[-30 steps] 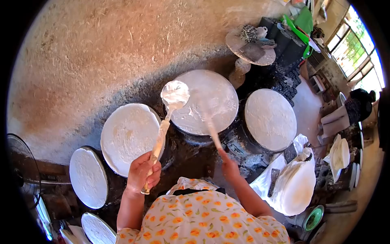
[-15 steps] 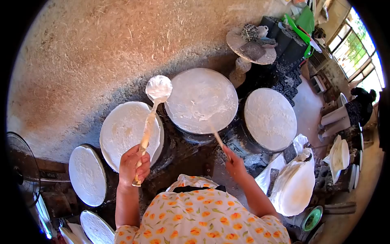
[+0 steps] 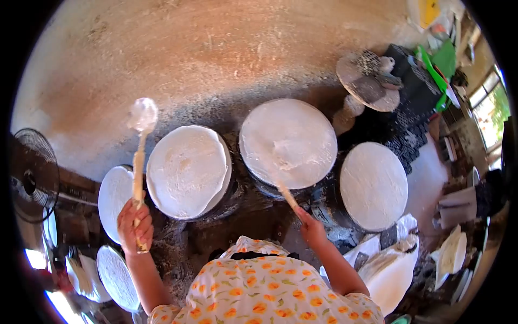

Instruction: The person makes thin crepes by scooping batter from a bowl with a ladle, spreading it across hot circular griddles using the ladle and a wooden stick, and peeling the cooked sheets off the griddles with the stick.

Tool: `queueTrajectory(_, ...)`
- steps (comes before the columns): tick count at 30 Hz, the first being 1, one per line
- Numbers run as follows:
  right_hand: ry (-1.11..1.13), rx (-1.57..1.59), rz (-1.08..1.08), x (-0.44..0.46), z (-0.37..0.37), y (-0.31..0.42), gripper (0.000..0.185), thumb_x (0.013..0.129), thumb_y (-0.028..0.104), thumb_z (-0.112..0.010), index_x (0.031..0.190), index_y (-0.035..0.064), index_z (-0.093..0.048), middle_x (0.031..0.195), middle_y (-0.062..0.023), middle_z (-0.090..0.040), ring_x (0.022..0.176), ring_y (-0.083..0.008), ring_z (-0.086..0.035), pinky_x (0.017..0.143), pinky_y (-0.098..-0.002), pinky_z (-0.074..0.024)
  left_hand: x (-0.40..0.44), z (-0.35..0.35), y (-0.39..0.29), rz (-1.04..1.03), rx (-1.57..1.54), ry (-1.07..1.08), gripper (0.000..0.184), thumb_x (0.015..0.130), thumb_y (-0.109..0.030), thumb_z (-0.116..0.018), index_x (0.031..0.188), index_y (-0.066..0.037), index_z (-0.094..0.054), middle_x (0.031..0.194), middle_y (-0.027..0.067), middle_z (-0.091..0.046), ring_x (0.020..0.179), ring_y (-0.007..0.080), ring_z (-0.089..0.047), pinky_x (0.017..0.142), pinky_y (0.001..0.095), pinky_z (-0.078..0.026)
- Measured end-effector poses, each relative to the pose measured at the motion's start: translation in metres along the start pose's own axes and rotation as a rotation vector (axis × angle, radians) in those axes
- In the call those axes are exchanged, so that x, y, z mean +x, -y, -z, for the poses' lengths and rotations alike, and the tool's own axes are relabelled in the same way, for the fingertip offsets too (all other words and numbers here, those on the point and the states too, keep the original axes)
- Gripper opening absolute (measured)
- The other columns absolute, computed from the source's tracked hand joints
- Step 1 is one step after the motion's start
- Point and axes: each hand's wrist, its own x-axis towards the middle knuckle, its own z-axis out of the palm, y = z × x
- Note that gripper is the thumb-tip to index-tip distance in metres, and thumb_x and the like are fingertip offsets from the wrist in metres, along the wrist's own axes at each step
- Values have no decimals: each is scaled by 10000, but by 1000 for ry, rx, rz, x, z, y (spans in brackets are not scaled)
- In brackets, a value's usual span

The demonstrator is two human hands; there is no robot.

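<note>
My left hand (image 3: 135, 227) is closed around the wooden handle of a ladle (image 3: 143, 119), held upright at the left. White paste coats the ladle's round head, which is slightly blurred against the wall. In my right hand (image 3: 313, 229) is a thin wooden stick (image 3: 288, 196), gripped near its lower end. Its far end reaches over the middle round drum-like stove top (image 3: 313, 121), where a blurred white tip lies over the white layer. A ridge of paste shows there. Left of it stands a second round top (image 3: 186, 167) with a white sheet whose edge is lifted on the right.
More white-covered rounds stand at the right (image 3: 373, 186) and lower left (image 3: 117, 278). A fan (image 3: 33, 175) is at the far left. A rough wall (image 3: 216, 59) rises behind. Stacked white sheets (image 3: 388, 275) lie lower right. Dark perforated briquettes (image 3: 396, 132) are at the back right.
My left hand has carried the ladle leftward, from beside the middle round to beyond the left one. My right hand stays at the middle round with the stick. The view has turned slightly.
</note>
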Motion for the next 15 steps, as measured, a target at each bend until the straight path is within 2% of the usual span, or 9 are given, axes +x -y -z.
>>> queueTrajectory(1,75,-111,48,9,7,1,635,762,-23,-512,1333,250,-467,946,-216,-638,694,-390,-607,639,-451,-500,-12,7,-8,-59,20,-61,366,925,-113,-449,1218,106,-428,706,39,-439,396,32,-346,288,174,-309)
queueTrajectory(2,98,-104,64,25,13,3,635,762,-23,-512,1333,250,-467,946,-216,-638,694,-390,-607,639,-451,-500,-26,13,-15,-113,41,-122,370,926,-112,-448,1223,107,-424,708,38,-441,398,30,-343,288,173,-307)
queueTrajectory(4,-79,-176,321,69,30,8,648,772,17,-545,1356,272,-432,888,-204,-637,711,-383,-614,640,-461,-497,-58,25,-25,-231,84,-256,383,933,-126,-444,1242,98,-414,719,31,-432,410,24,-337,290,173,-296)
queueTrajectory(6,127,-572,92,103,47,16,660,800,37,-530,1388,294,-377,797,-194,-618,699,-367,-621,625,-442,-504,-91,32,-35,-293,49,-389,397,944,-130,-432,1273,88,-383,733,25,-415,426,23,-339,298,174,-301)
queueTrajectory(7,221,-778,52,116,49,14,643,841,61,-478,1411,316,-325,750,-175,-597,704,-336,-636,625,-426,-517,-110,51,-37,-330,-11,-356,398,951,-124,-419,1286,85,-365,738,26,-407,433,25,-341,302,176,-304)
queueTrajectory(8,296,-879,-41,127,51,21,619,871,66,-424,1418,330,-305,809,-180,-610,718,-325,-646,638,-424,-526,-132,75,-41,-363,-70,-318,400,958,-118,-406,1300,81,-346,743,26,-399,440,27,-342,305,179,-307)
queueTrajectory(9,272,-920,-38,134,52,22,618,877,70,-419,1421,336,-293,826,-180,-612,726,-327,-648,646,-424,-528,-152,95,-44,-408,-106,-297,404,965,-105,-392,1315,83,-317,757,37,-400,439,37,-344,305,186,-311)
queueTrajectory(13,95,-993,-157,162,62,18,604,887,69,-403,1420,333,-298,865,-189,-624,770,-342,-649,693,-437,-523,-224,155,-51,-596,-225,-512,341,975,-135,-380,1236,86,-378,756,49,-403,437,64,-330,324,207,-319)
queueTrajectory(15,16,-736,-102,156,62,25,622,837,14,-438,1402,259,-350,891,-229,-630,791,-389,-628,701,-455,-501,-272,226,-41,-686,-159,-532,308,972,-136,-384,1195,75,-403,763,48,-414,453,63,-338,333,207,-319)
